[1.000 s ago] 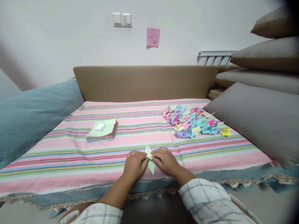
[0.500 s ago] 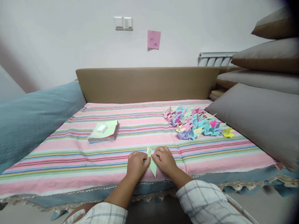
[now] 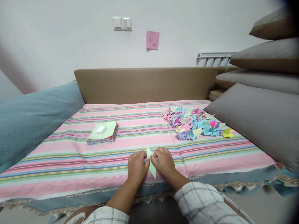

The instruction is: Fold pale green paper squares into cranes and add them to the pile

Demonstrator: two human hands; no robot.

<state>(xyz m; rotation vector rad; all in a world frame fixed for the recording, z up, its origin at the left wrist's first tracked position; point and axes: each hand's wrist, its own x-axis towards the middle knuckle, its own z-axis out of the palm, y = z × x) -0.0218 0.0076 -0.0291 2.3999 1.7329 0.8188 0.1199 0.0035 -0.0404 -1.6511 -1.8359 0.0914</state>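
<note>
Though narrow, green paper [image 3: 152,169] in both hands [image 3: 137,165] [image 3: 164,161].

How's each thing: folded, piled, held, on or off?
Left hand: pinching green paper
Right hand: pinching it
Green paper: folded, long and pointy
Paper stack: piled, white block on top
Colored paper shapes: folded, bunched
Pink note: stuck up, written on
Striped cloth: spread, wrinkled
Cushions: piled up
Light switches: can't tell if on

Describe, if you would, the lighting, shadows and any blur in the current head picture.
In the head view, soft light on the wall without strong glare; head view, a faint shadow beneath the pink note; head view, a dark, blurred patch at the upper right, by the stacked cushions; head view, fingers and green paper fairly clear.
</note>
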